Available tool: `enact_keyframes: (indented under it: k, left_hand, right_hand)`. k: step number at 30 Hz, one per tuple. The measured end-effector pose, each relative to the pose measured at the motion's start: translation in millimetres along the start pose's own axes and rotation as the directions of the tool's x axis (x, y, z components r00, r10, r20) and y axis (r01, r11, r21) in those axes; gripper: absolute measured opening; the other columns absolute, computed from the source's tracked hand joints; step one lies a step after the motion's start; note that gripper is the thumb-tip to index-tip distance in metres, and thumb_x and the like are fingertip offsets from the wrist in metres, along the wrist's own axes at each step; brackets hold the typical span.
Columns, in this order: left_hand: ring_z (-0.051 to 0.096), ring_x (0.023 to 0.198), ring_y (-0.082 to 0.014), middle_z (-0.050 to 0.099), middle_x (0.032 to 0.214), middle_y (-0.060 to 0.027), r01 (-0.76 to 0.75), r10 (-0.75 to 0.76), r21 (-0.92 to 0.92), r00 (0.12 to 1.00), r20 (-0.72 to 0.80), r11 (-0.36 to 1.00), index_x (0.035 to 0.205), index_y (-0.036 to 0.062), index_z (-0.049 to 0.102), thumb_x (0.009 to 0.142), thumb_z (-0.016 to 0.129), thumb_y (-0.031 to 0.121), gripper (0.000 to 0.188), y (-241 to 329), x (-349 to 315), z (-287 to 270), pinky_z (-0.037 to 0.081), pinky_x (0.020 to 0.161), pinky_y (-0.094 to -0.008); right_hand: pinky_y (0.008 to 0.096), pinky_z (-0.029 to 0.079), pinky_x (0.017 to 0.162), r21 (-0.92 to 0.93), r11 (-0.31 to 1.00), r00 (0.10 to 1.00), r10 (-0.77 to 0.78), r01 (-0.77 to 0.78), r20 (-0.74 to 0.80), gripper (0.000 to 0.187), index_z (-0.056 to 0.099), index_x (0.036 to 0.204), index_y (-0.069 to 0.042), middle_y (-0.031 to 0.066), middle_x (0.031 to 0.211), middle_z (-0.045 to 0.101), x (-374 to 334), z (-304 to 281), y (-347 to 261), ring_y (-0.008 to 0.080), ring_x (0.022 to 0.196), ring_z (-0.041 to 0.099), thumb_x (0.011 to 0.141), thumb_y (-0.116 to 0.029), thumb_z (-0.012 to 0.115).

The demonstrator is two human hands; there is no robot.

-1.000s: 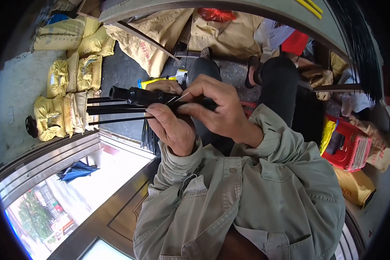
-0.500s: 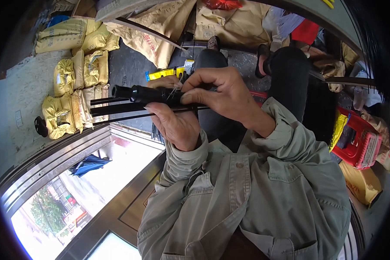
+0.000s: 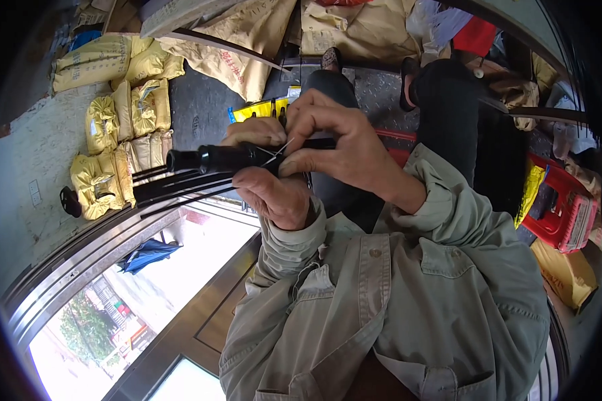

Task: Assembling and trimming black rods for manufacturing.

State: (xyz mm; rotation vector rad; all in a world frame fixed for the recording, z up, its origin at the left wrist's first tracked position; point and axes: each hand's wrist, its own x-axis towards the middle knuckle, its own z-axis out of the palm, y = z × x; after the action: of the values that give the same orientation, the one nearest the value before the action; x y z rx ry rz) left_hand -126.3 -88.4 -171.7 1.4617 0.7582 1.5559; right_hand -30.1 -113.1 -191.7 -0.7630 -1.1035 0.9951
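Note:
A black tube with a ringed, open end (image 3: 201, 159) lies across my lap side, pointing left. Several long black rods (image 3: 174, 186) run beside it; together they resemble an umbrella frame, though I cannot be sure. My left hand (image 3: 274, 200) is wrapped round this bundle, thumb on the near side and fingers on the far side. Thin pale wires (image 3: 274, 157) cross over the tube between both hands. With thumb and index finger, my right hand (image 3: 338, 144) pinches at those wires close to the tube; its fingertips partly hide what they hold.
Stacked yellow sacks (image 3: 100, 123) stand at the left wall. A yellow packet (image 3: 261, 111) lies beyond my hands. Brown paper sacks (image 3: 354, 33) are at the far side; a red plastic stool (image 3: 562, 214) is at right. A blue umbrella (image 3: 147, 255) shows outside the doorway.
The pale wires now cross plainly in an X above the tube. The tube's free end has dipped lower and shifted slightly left. Both hands keep their hold.

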Motion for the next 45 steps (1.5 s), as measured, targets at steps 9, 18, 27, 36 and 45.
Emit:
enact_keyframes:
  k: [9, 18, 27, 36, 45]
  left_hand:
    - [0.042, 0.073, -0.0160, 0.042, 0.078, -0.0067, 0.001, 0.001, -0.140, 1.000, 0.015, 0.990, 0.086, 0.0034, 0.043, 0.087, 0.036, 0.056, 0.053, 2.9, -5.9, -1.4, 0.037, 0.069, -0.0280]
    - [0.044, 0.080, -0.0161, 0.044, 0.085, -0.0073, 0.068, -0.102, -0.230, 0.985, -0.139, 0.971, 0.092, 0.0016, 0.043, 0.090, 0.030, 0.053, 0.053, 4.5, -3.3, 10.7, 0.036, 0.075, -0.0292]
    - [0.046, 0.083, -0.0142, 0.048, 0.090, -0.0066, 0.218, -0.267, -0.464, 0.963, -0.040, 0.859, 0.099, 0.0007, 0.046, 0.094, 0.032, 0.040, 0.041, 24.0, 27.4, -3.6, 0.036, 0.079, -0.0292]
    - [0.050, 0.092, -0.0188, 0.053, 0.099, -0.0099, 0.307, -0.295, -0.594, 0.948, 0.119, 0.744, 0.108, 0.0006, 0.048, 0.094, 0.035, 0.036, 0.040, -3.6, 46.0, -17.5, 0.038, 0.085, -0.0322]
    - [0.047, 0.080, -0.0098, 0.052, 0.086, -0.0022, 0.352, -0.396, -0.563, 0.917, 0.048, 0.748, 0.101, 0.0023, 0.050, 0.094, 0.036, 0.038, 0.039, -7.3, 51.2, -3.4, 0.038, 0.075, -0.0252]
  right_hand:
    - [0.0194, 0.041, 0.067, 0.525, 0.801, 0.956, 0.275, -0.287, 0.102, 0.022, 0.055, 0.083, -0.004, -0.0028, 0.080, 0.049, -4.2, 6.2, 1.6, 0.0037, 0.074, 0.047, 0.069, -0.004, 0.073]
    - [0.0188, 0.039, 0.066, 0.172, 0.982, 0.997, -0.073, 0.078, -0.032, 0.016, 0.053, 0.084, -0.001, -0.0024, 0.078, 0.048, 3.5, 9.4, -1.1, 0.0028, 0.075, 0.046, 0.077, -0.005, 0.066]
    - [0.0204, 0.037, 0.063, 0.075, 0.997, 0.999, -0.024, 0.022, 0.028, 0.010, 0.054, 0.088, 0.000, 0.0008, 0.079, 0.050, 34.0, 17.7, -4.9, 0.0067, 0.072, 0.046, 0.083, -0.007, 0.058]
    - [0.0184, 0.041, 0.063, -0.372, 0.912, 0.984, -0.146, 0.176, 0.106, 0.009, 0.057, 0.087, 0.002, 0.0015, 0.080, 0.057, 56.3, 3.5, -5.3, 0.0052, 0.073, 0.051, 0.082, -0.005, 0.059]
    - [0.0209, 0.045, 0.060, -0.064, 0.996, 0.998, 0.069, -0.068, 0.010, 0.013, 0.061, 0.083, 0.001, 0.0038, 0.075, 0.063, 64.0, -6.9, -7.3, 0.0069, 0.070, 0.057, 0.076, -0.008, 0.066]
